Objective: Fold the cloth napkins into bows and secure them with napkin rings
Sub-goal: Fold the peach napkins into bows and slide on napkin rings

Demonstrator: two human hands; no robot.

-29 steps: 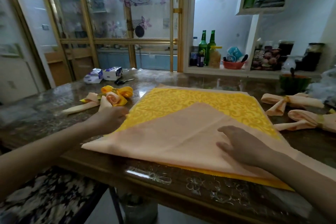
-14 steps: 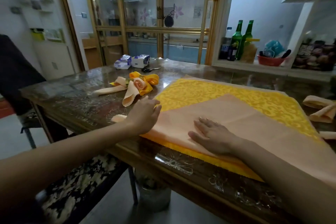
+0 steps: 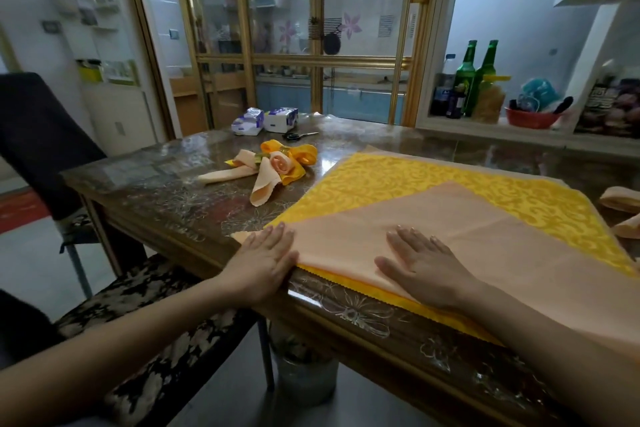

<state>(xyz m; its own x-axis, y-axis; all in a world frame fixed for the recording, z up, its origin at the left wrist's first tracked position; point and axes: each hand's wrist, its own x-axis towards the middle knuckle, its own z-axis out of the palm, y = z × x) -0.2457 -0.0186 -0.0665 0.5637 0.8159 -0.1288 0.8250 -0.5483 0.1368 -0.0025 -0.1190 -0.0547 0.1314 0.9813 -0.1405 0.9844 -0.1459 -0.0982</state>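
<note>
Peach napkin (image 3: 485, 239): lies folded to a triangle on top of the yellow napkin, its long folded edge along the near side of the table; its left tip pokes out just past the left hand.
Yellow napkin (image 3: 433, 180): spread flat under the peach one, patterned face up, with a thin strip showing along the near edge.
Left hand (image 3: 263, 263): flat, palm down, fingers straight and together, pressing the left corner of the peach napkin at the table edge. Half a second ago it was cupped loosely over that corner; now it is spread out and grips nothing.
Right hand (image 3: 426, 263): flat, palm down, fingers straight and slightly fanned, pressing the peach napkin near its folded edge and gripping nothing. It was flat like this half a second ago; a second ago it lay further right along the cloth.
Finished bows (image 3: 273, 168): a peach and yellow cluster, well left of the spread napkins, in the same place as before.
Gold ring (image 3: 284, 150): round the yellow bow.
Folded peach pieces (image 3: 620, 199): at the right border, partly cut off.
Table (image 3: 156, 177): dark, glossy, flower-patterned.
Scissors (image 3: 298, 135): beyond the bows.
Tissue packs (image 3: 265, 120): two, at the far edge.
Chair (image 3: 41, 135): dark back, left of the table.
Green bottles (image 3: 476, 76): two, on the shelf to the right.
</note>
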